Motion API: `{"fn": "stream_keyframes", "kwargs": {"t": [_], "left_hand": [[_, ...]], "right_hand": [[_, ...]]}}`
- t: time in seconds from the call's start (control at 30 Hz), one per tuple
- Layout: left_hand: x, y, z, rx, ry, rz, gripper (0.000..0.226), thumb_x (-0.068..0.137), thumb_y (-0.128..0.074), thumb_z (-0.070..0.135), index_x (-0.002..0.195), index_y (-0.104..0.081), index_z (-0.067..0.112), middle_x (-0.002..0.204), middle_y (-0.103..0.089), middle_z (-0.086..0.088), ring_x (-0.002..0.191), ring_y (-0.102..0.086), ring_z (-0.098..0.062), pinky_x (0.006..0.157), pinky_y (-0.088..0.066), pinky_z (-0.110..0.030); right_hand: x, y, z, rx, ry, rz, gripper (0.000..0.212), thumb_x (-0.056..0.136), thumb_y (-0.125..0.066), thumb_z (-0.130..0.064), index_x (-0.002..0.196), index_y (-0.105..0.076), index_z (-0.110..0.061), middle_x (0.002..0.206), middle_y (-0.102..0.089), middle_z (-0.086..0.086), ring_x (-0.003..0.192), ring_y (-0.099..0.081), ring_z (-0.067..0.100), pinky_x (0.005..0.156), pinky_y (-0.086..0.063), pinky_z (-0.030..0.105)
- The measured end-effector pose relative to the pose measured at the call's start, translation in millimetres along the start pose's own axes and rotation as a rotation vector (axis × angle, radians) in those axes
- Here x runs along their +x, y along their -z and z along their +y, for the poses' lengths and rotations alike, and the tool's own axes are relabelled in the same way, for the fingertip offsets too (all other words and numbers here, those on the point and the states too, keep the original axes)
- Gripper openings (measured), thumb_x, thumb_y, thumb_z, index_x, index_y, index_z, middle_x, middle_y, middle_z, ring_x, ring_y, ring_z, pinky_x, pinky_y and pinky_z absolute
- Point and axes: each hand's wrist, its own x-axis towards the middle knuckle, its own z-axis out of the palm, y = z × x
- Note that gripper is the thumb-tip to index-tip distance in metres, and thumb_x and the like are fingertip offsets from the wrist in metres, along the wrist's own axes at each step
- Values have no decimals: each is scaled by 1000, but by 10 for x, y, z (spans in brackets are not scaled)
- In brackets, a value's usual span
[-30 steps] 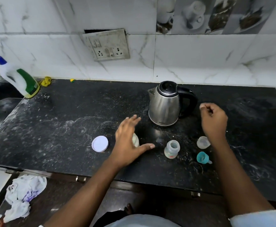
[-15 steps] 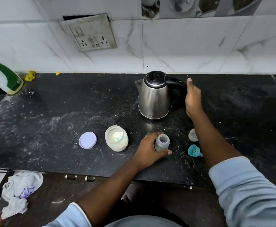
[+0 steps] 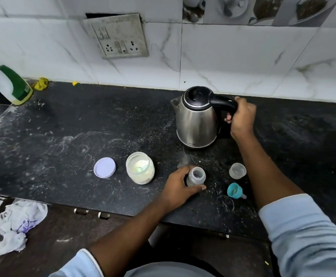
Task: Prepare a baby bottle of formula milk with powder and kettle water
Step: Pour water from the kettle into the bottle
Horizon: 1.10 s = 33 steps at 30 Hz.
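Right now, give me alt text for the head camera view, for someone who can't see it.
A person's right hand grips the kettle handle while the left hand holds the open baby bottle on a black counter, beside an open powder jar.

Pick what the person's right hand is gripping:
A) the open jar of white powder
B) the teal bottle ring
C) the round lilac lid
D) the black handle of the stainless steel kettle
D: the right hand has its fingers curled round the black handle of the stainless steel kettle, while the left hand holds the small clear baby bottle.
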Motion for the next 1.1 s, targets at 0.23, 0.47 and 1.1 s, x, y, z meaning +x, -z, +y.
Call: {"fn": "stream_keyframes", "kwargs": {"t": [0.23, 0.47, 1.1], "left_hand": [[-38, 24, 136, -129, 40, 76, 52, 76, -98, 22, 122, -74, 23, 115, -78, 11, 106, -72, -3, 93, -52, -17], [29, 263, 587, -240, -28, 139, 50, 75, -98, 19, 119, -74, 27, 116, -78, 8, 106, -73, -6, 95, -56, -22], [-20, 559, 1081, -231, -99, 146, 60, 68, -99, 28, 122, -75, 37, 122, -72, 12, 113, -71, -7, 106, -57, -41]], "right_hand": [[0, 370, -1118, -11, 170, -70, 35, 88, -53, -27, 54, -52, -20, 38, -41, -4, 31, -36, 15, 40, -23, 26], [-218, 695, -1987, -280, 331, -242, 52, 94, -53, -27, 43, -58, -14, 34, -44, 1, 31, -40, 21, 45, -28, 41], [-711, 630, -2505, -692, 465, -408, 47, 86, -58, -41, 67, -57, 2, 41, -47, 3, 45, -44, 29, 50, -39, 41]]}}
